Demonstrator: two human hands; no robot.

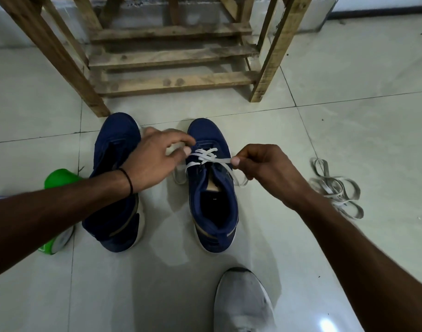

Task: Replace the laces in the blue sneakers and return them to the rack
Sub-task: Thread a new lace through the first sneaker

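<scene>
Both hands pinch the white lace (206, 157): our left hand (157, 161) takes one end, our right hand (265, 168) the other, drawn taut across the blue sneaker (216, 207) standing on the floor (348, 130) before the wooden rack (171, 56). Flat, limp and light, the lace should thread best if held near its tips.

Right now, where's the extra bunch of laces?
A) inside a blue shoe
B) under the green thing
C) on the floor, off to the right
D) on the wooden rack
C: the loose laces lie in a heap on the floor tiles, right of the right hand, which pinches the white lace threaded in the right sneaker; none sits on the rack.
</scene>
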